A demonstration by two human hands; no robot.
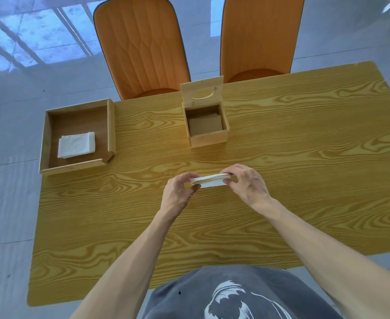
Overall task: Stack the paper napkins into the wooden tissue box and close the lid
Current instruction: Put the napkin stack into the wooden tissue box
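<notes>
Both hands shared the grip: the left hand (178,192) pinched one end of a stack of paper napkins (210,180) and the right hand (249,184) pinched the other, holding it just above the bench (304,157). Beyond the grip stood the wooden tissue box (206,131), its lid (202,93) raised upright at the far side. Far to the left of the grip sat a wooden tray (79,166) with more napkins (76,145) lying inside it.

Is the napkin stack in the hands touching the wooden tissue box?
Apart. The head view shows bare table between the held napkin stack and the wooden tissue box.
</notes>
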